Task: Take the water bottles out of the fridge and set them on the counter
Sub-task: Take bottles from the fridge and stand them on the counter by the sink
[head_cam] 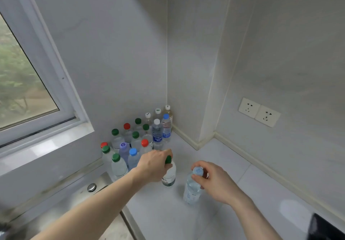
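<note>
Both forearms reach in from the bottom edge, bare, over a white tabletop set into a room corner.

Head view. Left hand grips the neck of a green-capped bottle from above; fingers are curled over the cap and pinching it, bottle upright, base on the tabletop. Right hand holds a blue-capped bottle just below its cap, thumb and fingers closed around the neck. This bottle leans slightly; whether its base is touching the tabletop is hard to tell, probably yes. The two held bottles stand near each other, apart, not touching.

Behind them, toward the corner, a cluster of bottles stands upright on the tabletop, packed close: green, red, blue and white caps, one purple-tinted. Green-capped bottle in the left hand sits just beside the front row of that cluster.

Left of the tabletop, a steel sink with a round button fitting. Window above the sink, greenery outside. Double wall socket on the right wall. Dark object at the lower right corner, cut off by the edge, not identifiable.
</note>
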The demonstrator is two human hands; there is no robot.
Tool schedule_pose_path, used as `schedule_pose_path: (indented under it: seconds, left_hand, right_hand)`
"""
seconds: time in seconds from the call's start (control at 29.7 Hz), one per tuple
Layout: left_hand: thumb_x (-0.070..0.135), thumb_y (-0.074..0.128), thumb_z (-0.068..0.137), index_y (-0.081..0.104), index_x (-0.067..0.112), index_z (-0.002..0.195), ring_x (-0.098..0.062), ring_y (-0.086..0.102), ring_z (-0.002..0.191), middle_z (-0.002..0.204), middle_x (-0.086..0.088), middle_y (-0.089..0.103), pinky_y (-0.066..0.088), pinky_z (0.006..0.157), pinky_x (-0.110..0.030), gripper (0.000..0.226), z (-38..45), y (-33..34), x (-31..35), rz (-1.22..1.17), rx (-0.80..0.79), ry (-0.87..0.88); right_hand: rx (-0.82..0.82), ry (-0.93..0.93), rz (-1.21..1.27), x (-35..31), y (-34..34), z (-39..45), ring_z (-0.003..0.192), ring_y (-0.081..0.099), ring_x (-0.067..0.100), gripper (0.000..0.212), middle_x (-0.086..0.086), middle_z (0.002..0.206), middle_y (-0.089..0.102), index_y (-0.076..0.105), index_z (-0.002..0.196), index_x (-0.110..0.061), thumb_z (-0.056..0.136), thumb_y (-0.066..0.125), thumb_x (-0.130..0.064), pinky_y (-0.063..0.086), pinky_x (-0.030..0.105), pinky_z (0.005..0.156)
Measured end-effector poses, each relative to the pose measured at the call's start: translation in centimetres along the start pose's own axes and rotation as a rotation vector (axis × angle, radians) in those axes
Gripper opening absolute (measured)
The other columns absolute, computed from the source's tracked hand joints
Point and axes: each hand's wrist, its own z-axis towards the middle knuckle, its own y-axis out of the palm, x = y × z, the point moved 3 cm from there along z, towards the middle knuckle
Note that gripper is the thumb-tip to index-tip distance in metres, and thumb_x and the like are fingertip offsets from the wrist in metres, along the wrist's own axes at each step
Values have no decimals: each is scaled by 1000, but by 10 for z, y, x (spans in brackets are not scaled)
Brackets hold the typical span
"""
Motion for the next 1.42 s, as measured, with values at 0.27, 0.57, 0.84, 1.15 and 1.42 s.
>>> schedule_pose_path:
  seconds: [0.27, 0.57, 0.84, 1.15, 1.42]
  left_hand:
    - [44, 56, 101, 52, 32, 121, -22, 54, 101, 113, 2, 67, 43, 93, -39, 24, 64, 10, -23, 106, 44, -29]
    - [44, 55, 101, 52, 27, 128, -28, 54, 113, 117, -1, 67, 37, 101, -43, 32, 116, 16, -47, 191, 11, -126]
    - [42, 55, 100, 51, 25, 117, -30, 53, 107, 109, -3, 69, 39, 97, -44, 24, 139, 23, -67, 192, -9, -218]
    - [41, 56, 101, 52, 24, 121, -31, 55, 108, 111, -5, 68, 41, 95, -44, 27, 151, 25, -81, 147, 8, -327]
    - [42, 52, 102, 59, 29, 120, -29, 60, 108, 110, 1, 68, 41, 97, -41, 23, 146, 19, -89, 136, 77, -296]
  right_hand:
    - [33, 1, 83, 28, 9, 67, 89, 69, 10, 14, -13, 105, 66, 62, 105, -45, 92, 66, -48, 56, 33, 86]
    - [58, 4, 66, 37, 3, 141, 88, 68, 13, 11, -12, 104, 66, 64, 105, -39, 95, 67, -42, 54, 32, 85]
    - [38, -16, 50, 32, 10, 201, 97, 65, 15, 15, -9, 109, 65, 65, 111, -35, 97, 66, -39, 54, 36, 89]
    - [2, -36, 47, 11, 35, 260, 98, 63, 19, 22, -10, 104, 58, 63, 121, -31, 100, 62, -37, 51, 33, 83]
    - [-54, -55, 63, -6, 60, 289, 106, 64, 25, 28, 3, 121, 68, 63, 131, -24, 103, 60, -29, 49, 31, 84]
